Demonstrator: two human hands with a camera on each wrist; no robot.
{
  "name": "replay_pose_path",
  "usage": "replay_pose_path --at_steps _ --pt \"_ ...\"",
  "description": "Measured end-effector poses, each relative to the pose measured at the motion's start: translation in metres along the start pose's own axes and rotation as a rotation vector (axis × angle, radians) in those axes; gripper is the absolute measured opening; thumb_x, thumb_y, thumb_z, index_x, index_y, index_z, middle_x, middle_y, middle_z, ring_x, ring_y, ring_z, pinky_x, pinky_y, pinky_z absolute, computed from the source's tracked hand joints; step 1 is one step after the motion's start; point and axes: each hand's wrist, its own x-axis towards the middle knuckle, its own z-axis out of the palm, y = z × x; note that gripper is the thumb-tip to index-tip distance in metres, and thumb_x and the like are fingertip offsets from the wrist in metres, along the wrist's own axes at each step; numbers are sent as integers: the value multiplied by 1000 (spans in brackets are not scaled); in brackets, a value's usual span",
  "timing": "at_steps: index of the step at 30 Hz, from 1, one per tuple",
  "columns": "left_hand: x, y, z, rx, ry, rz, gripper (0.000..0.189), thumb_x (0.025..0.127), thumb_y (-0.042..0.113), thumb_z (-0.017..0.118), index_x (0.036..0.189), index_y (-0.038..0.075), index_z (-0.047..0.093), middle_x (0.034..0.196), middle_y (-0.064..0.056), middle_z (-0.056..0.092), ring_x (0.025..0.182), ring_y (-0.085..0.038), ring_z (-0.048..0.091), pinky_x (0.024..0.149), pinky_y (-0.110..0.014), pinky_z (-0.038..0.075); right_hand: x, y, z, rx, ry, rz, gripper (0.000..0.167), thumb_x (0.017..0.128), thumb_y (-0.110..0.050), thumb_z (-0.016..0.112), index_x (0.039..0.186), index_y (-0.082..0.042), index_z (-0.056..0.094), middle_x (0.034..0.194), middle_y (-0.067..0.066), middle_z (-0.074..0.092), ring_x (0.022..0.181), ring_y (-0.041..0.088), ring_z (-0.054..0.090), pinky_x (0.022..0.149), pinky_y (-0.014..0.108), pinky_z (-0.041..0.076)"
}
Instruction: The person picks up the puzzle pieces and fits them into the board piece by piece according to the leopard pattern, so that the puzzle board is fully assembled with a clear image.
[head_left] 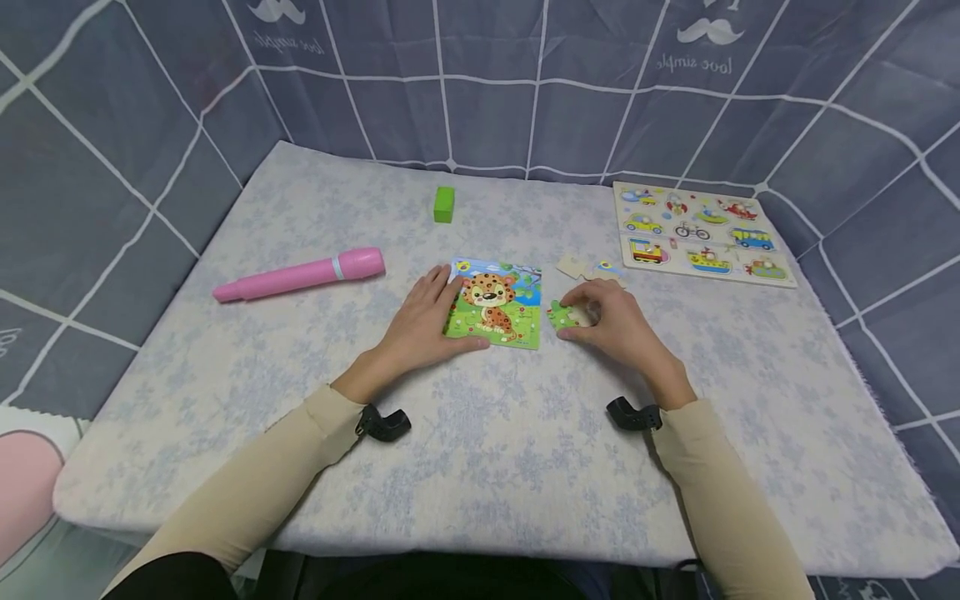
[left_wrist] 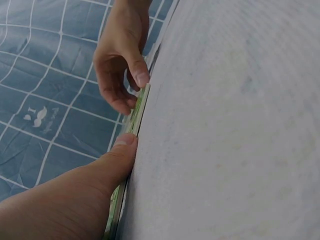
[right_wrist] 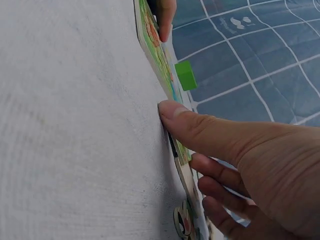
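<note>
A square leopard jigsaw puzzle (head_left: 491, 304) lies flat on the table, its picture facing up. My left hand (head_left: 427, 321) rests along its left side, fingers stretched toward the top left corner and thumb on the lower edge. In the left wrist view the left thumb (left_wrist: 117, 155) presses at the puzzle's edge. Just right of the puzzle, my right hand (head_left: 611, 321) pinches a green jigsaw piece (head_left: 558, 315) between thumb and forefinger. The right thumb (right_wrist: 187, 120) hides part of it in the right wrist view. Beyond that hand lie loose pieces, a plain wooden one (head_left: 573, 266) and a blue one (head_left: 606, 267).
A pink stick-shaped thing (head_left: 300, 277) with a thicker end lies on the left of the table. At the back stands a green block (head_left: 444, 205). A wooden vehicle puzzle board (head_left: 705, 268) lies at the back right. Grey checked cloth (head_left: 487, 125) hangs around the table.
</note>
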Motion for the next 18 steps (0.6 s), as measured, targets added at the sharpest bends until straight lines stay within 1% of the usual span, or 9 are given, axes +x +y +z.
replay_pose_path --at_steps 2,5,7,9,11,13,16,18 --pt "0 0 0 1 1 -1 113 88 69 71 168 7 22 177 -17 7 166 -30 1 136 -46 4 1 1 0 26 -3 7 47 83 -20 93 123 -7 72 118 10 70 112 29 54 91 44 47" --pt "0 -1 0 6 1 3 113 88 69 71 168 6 22 177 -18 8 166 -31 2 136 -46 4 1 2 0 48 -6 19 49 83 -18 92 126 -5 71 111 11 66 104 29 54 86 42 47" --pt "1 -1 1 11 1 5 113 88 69 72 168 6 23 177 -18 8 166 -31 2 136 -45 4 0 2 1 68 -1 36 43 86 -16 89 124 -4 72 109 11 65 99 28 55 84 40 48" --pt "1 -1 1 13 0 7 113 88 69 72 168 6 23 177 -18 8 166 -31 2 136 -45 3 -1 2 1 84 19 50 33 90 -15 86 119 -4 73 106 11 65 95 27 58 84 40 52" --pt "1 -1 1 10 -2 5 113 88 69 72 168 6 23 177 -18 7 166 -30 1 136 -45 3 -2 2 1 113 38 69 23 94 -14 81 114 -5 75 104 11 68 95 26 63 86 41 56" --pt "0 -1 1 8 -3 3 113 88 69 72 168 6 23 177 -18 7 166 -30 1 136 -45 3 -3 1 0 131 52 71 17 97 -17 78 111 -7 76 102 10 73 94 24 67 87 40 59" --pt "-1 0 0 3 0 3 113 88 69 72 168 6 23 177 -18 7 166 -31 1 136 -45 3 -3 -3 -2 176 54 67 15 99 -19 77 109 -9 77 100 9 77 91 23 71 83 34 61" --pt "-1 0 -1 2 4 4 113 88 69 72 168 6 23 177 -18 8 166 -31 2 136 -45 3 -1 -8 -4 208 51 52 16 99 -20 77 110 -9 77 101 9 78 89 23 72 75 28 59"
